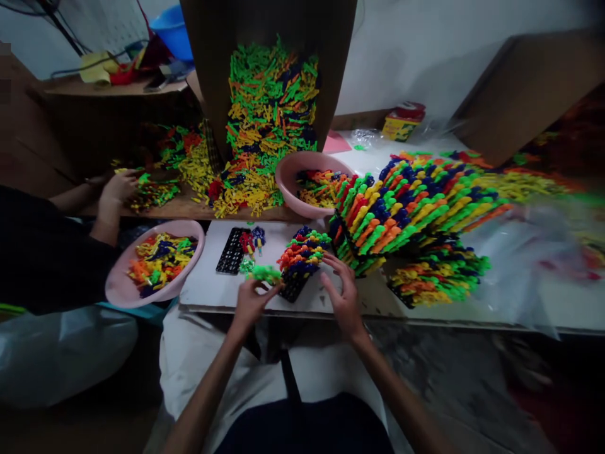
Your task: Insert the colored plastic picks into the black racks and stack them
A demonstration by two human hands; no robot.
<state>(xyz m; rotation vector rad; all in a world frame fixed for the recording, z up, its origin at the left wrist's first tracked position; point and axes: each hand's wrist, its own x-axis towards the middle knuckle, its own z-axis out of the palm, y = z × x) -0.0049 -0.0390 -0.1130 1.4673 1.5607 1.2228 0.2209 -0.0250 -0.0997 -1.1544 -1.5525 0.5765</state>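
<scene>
My left hand (254, 304) is closed around a bunch of green plastic pieces (265, 273) at the near side of a black tray with holes (293, 287). Upright rows of red, orange, yellow, green and blue pieces (305, 249) fill the far part of that tray. At its right side is my right hand (344, 297), fingers apart, the fingertips close to the standing pieces; whether they touch cannot be made out. A second black tray (231, 251) lies to the left, with small red pieces (246, 241) and blue pieces (258, 236) beside it.
Large blocks of filled trays (411, 208) stand to the right. A pink basin (289, 189) of pieces sits behind, another pink basin (201, 252) at left. Loose pieces (274, 120) heap up at the back. A co-worker's hand (118, 186) is among pieces at left.
</scene>
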